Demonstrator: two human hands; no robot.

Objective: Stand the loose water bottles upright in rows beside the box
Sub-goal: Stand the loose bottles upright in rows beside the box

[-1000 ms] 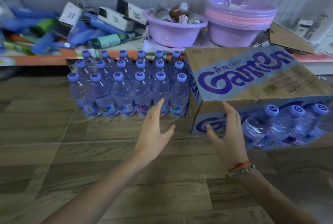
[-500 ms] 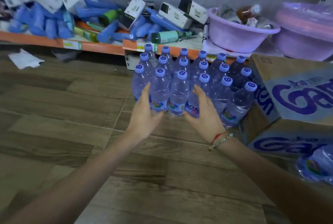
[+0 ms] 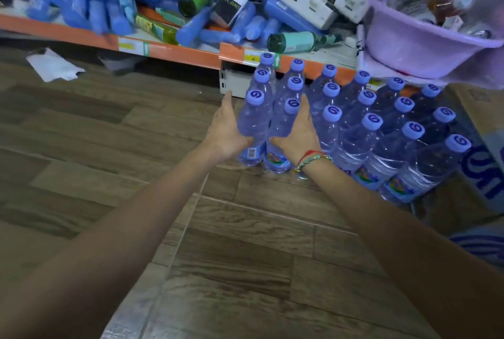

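Observation:
Clear water bottles with light-blue caps (image 3: 368, 131) stand upright on the floor in three rows, left of the cardboard box (image 3: 477, 109) with blue lettering. My left hand (image 3: 226, 131) holds the front-left bottle (image 3: 255, 123): its fingers lie up the outer side and its thumb curls across the front. My right hand (image 3: 297, 131), with bracelets at the wrist, holds the neighbouring bottle (image 3: 282, 126) from its right side, thumb curled across the front. The two bottles are squeezed together between my hands. Both bottle bases touch the floor.
Behind the bottles runs a low shelf with an orange edge (image 3: 174, 52), piled with blue packs, white boxes and green bottles. A purple basin (image 3: 414, 46) sits on it at the right. A white paper (image 3: 53, 65) lies on the wood floor (image 3: 109, 147).
My view has swung left and closer. Both hands moved from open in front of the rows to clasping the two leftmost front bottles.

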